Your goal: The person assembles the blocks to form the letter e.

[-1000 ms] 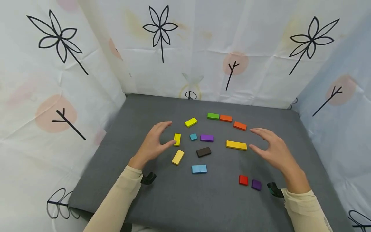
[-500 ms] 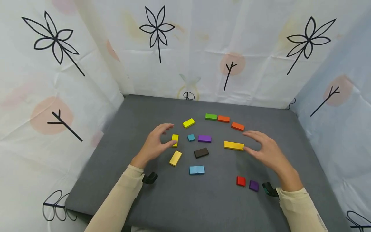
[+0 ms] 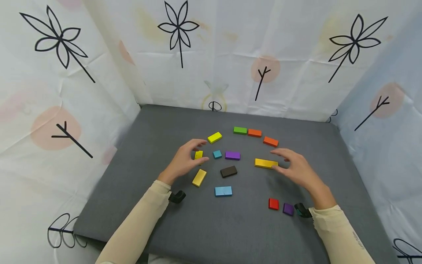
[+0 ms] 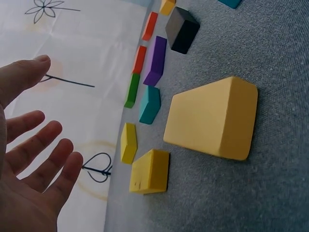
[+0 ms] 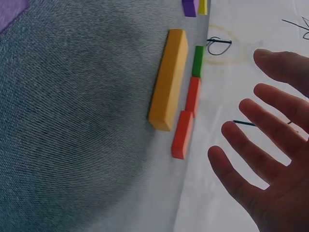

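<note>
My left hand [image 3: 184, 160] is held above the table with fingers and thumb apart, holding nothing. In the head view it partly covers a yellow block [image 3: 198, 154]. A pale yellow block [image 3: 199, 178] lies just nearer to me, large in the left wrist view [image 4: 207, 118]. My right hand [image 3: 298, 171], also holding nothing, hovers with spread fingers by the right end of a long amber block [image 3: 263, 163]. Between the hands lie a small teal block [image 3: 217, 154], a purple block [image 3: 232, 156], a black block [image 3: 229, 171] and a light blue block [image 3: 223, 191].
Farther back lie a bright yellow block [image 3: 214, 137], a green block [image 3: 240, 130] and two orange-red blocks, one beside the green [image 3: 254, 133]. A red block [image 3: 273, 204] and a dark purple block [image 3: 288, 209] lie near my right wrist. White patterned cloth [image 3: 227, 47] surrounds the grey table [image 3: 197, 231].
My left hand has shifted rightward, now covering more of the yellow block. My right hand has moved left, over the end of the long amber block. The blocks stay in place.
</note>
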The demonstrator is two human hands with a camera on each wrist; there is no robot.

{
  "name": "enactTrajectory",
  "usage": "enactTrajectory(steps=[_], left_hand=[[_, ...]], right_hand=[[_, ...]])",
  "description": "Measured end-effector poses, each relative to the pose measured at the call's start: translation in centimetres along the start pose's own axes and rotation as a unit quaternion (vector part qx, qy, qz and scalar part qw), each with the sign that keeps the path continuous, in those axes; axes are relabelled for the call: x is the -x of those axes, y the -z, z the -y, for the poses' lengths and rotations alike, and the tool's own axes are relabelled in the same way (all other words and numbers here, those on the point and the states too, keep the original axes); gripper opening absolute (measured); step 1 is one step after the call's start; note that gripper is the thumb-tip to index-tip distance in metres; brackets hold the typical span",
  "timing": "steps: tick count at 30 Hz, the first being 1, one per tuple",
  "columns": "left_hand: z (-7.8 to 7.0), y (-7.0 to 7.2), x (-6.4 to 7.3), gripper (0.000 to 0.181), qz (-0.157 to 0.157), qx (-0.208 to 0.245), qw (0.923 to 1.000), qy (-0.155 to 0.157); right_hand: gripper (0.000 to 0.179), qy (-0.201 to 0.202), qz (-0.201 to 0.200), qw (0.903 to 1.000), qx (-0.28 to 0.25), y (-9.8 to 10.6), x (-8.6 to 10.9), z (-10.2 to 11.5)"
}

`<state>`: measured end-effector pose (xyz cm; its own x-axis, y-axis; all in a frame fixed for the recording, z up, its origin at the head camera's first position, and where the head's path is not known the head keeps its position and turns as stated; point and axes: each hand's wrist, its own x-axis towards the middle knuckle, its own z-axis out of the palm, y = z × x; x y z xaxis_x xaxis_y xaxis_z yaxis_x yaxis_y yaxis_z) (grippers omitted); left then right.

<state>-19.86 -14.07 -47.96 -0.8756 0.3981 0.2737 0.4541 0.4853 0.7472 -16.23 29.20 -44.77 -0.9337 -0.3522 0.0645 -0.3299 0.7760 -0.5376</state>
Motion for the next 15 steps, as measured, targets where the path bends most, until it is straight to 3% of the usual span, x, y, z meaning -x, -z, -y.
enactTrajectory(steps=[15], left_hand=[[-0.3,-2.0,-2.8,0.056,0.056,-0.001,0.9982,0.02]], right_hand=[[0.052,-0.026,0.034,0.999,0.012,-1.3,-1.5,-1.6]])
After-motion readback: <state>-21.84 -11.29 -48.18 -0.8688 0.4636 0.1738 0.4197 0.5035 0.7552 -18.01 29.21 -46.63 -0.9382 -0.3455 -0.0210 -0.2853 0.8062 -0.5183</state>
